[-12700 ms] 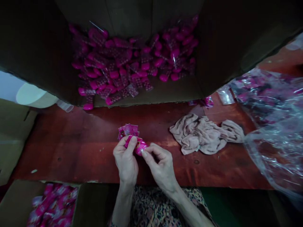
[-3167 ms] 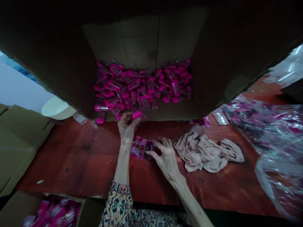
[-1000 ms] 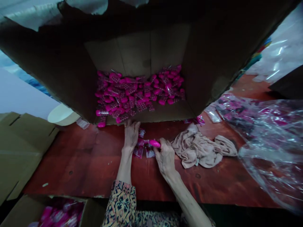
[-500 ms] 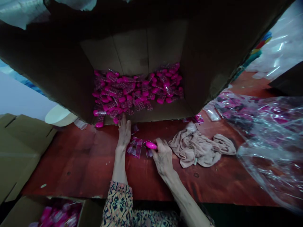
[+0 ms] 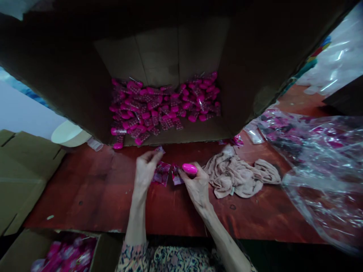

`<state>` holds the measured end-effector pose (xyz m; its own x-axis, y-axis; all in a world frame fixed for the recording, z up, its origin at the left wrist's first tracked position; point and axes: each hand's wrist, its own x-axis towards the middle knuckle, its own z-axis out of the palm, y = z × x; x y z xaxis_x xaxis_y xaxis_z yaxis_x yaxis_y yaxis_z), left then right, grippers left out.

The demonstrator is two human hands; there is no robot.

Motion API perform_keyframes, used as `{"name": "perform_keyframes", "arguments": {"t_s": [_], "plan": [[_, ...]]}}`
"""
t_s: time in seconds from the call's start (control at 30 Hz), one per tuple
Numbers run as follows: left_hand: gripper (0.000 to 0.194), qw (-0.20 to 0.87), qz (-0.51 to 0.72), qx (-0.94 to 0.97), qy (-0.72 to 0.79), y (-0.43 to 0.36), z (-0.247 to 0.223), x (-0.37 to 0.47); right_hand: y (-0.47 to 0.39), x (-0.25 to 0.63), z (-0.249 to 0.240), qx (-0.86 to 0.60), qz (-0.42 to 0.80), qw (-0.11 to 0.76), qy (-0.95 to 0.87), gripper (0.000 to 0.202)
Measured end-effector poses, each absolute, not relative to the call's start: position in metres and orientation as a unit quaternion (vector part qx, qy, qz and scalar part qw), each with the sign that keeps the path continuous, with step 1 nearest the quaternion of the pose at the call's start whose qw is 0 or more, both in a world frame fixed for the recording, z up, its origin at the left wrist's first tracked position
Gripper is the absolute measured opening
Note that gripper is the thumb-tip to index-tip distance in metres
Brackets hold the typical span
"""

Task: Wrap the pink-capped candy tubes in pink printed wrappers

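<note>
My left hand (image 5: 146, 164) is closed in a pinch at a small clear-and-pink plastic packet (image 5: 160, 149) near the front edge of the box. Held in my right hand (image 5: 196, 182) is a glossy bright pink oval piece (image 5: 189, 168); the fingers hide its lower part. Between the hands, a printed pink packet (image 5: 162, 174) lies flat on the red tabletop. Another small packet (image 5: 176, 176) lies just left of my right fingertips, and I cannot tell whether they touch it.
A large cardboard box (image 5: 198, 136) opens toward me, with many pink-ended clear pieces (image 5: 159, 107) inside. A crumpled beige cloth (image 5: 238, 175) lies to the right, beside a big clear plastic bag (image 5: 326, 170). An open carton of pink items (image 5: 70, 255) stands at lower left.
My left hand has drawn back from the pieces at the box's front edge and closed on a small packet. My right hand has shifted slightly right, still with the pink oval piece.
</note>
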<state>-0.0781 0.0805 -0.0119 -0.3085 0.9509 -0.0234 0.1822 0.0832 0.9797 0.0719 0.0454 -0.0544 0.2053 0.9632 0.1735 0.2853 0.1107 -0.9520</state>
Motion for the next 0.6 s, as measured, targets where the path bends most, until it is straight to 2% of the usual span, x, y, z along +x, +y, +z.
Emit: {"name": "perform_keyframes", "arguments": {"t_s": [0.1,0.2,0.6], "plan": [[0.019,0.494,0.455,0.441,0.595,0.056,-0.011,-0.064,0.042,0.075,-0.048,-0.553,0.359,0.531,-0.533,0.015],[0.020,0.564,0.475,0.379,0.559,0.046,-0.019,-0.054,0.039,0.077,-0.043,-0.529,0.386,0.535,-0.533,0.013],[0.013,0.553,0.597,0.249,0.525,0.029,-0.030,-0.045,0.029,0.070,-0.041,-0.510,0.491,0.549,-0.445,0.024]]}}
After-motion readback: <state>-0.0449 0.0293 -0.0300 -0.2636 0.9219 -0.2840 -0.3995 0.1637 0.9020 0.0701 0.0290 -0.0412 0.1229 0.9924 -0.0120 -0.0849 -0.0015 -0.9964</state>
